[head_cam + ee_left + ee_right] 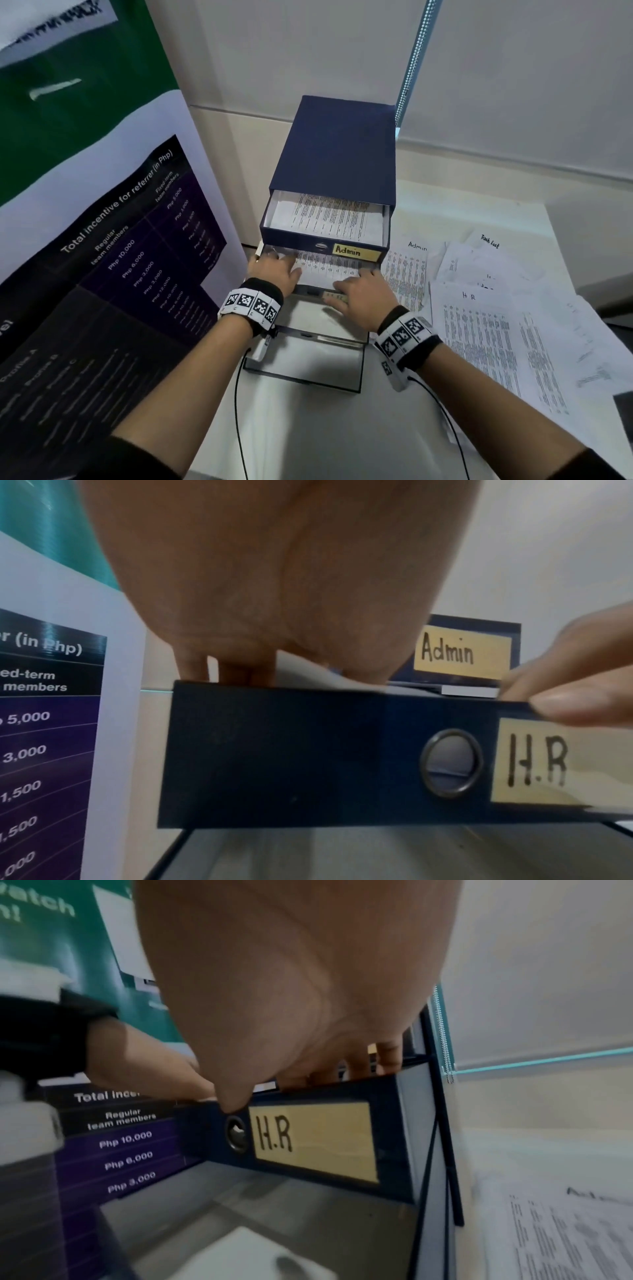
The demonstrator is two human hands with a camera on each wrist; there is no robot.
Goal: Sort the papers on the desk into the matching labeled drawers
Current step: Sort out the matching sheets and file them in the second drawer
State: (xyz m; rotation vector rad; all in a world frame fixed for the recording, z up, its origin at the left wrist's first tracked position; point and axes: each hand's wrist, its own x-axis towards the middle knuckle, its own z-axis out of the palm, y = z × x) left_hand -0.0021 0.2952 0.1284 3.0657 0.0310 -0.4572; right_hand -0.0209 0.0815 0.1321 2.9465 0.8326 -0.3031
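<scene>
Both hands, left hand (278, 270) and right hand (363, 295), press flat-fingered on paper (329, 267) lying lengthwise in the H.R drawer (291, 753).

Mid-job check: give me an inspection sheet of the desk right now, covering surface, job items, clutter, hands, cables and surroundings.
Surface: white desk, bare in front of the drawers.
Job's things: dark blue drawer cabinet; Admin drawer part open with a printed sheet inside; H.R drawer pulled out, printed sheet lying in it; two lower drawers open.
Clutter: loose printed papers spread right of the cabinet, headed Admin, HR and one unclear.
Grippers: left hand and right hand flat on the sheet in the H.R drawer.
Cables: black wires hang from both wristbands.
Surroundings: incentive poster left, white wall behind.
</scene>
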